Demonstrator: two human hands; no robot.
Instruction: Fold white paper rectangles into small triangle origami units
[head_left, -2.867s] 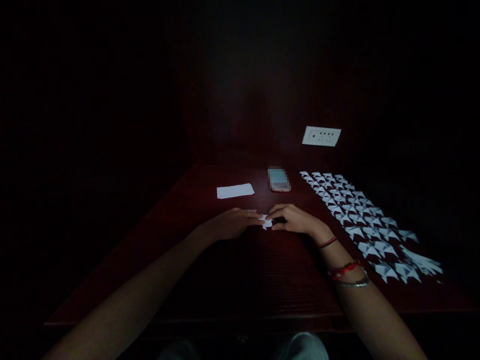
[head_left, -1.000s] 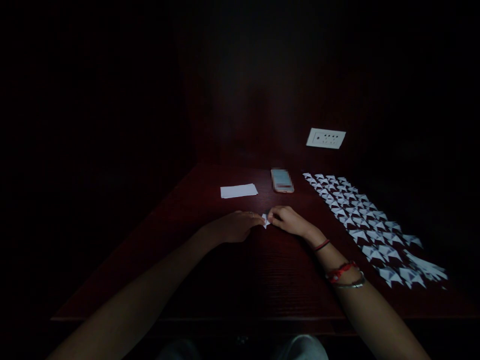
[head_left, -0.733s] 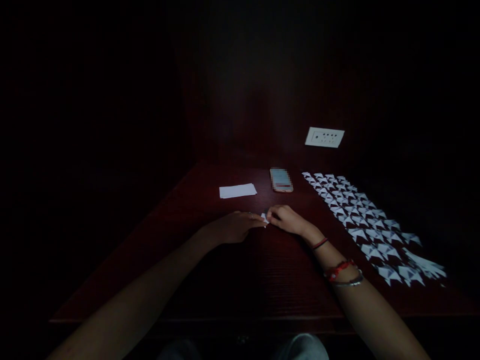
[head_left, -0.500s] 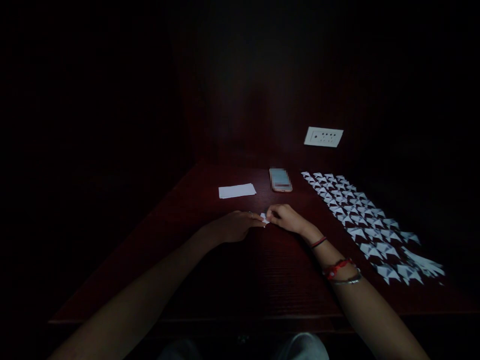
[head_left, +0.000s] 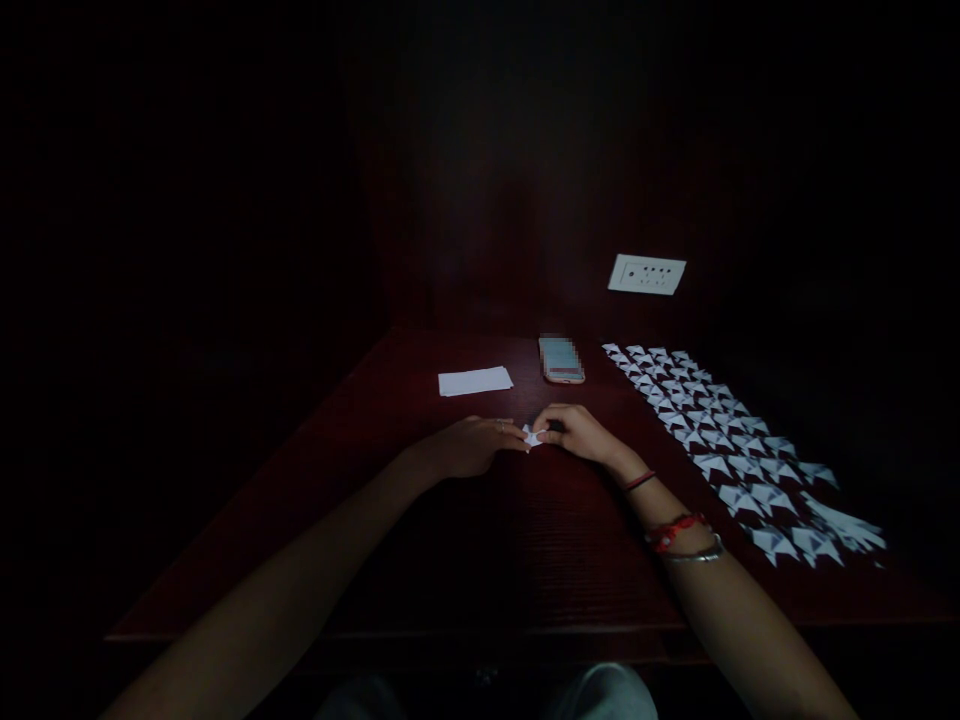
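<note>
Between my two hands, low over the dark red table (head_left: pixel 420 380), is a small folded piece of white paper (head_left: pixel 532 438). My left hand (head_left: pixel 480 445), wearing a ring, grips its left side with the fingertips. On the right side my right hand (head_left: pixel 576 433) pinches the paper between thumb and forefinger. Only a small part of the paper shows; the rest is covered by my fingers. Just beyond my hands lies a stack of white paper strips (head_left: pixel 475 381).
Rows of several folded white paper figures (head_left: pixel 705 420) cover the table's right side. Beside the nearest ones lies a bundle of narrow white paper strips (head_left: pixel 844 523). A phone (head_left: pixel 562 360) lies at the back, and a socket panel (head_left: pixel 646 274) is on the wall.
My right thumb and forefinger have shifted on the folded paper, and a little more of it shows now. Both hands stay in nearly the same place.
</note>
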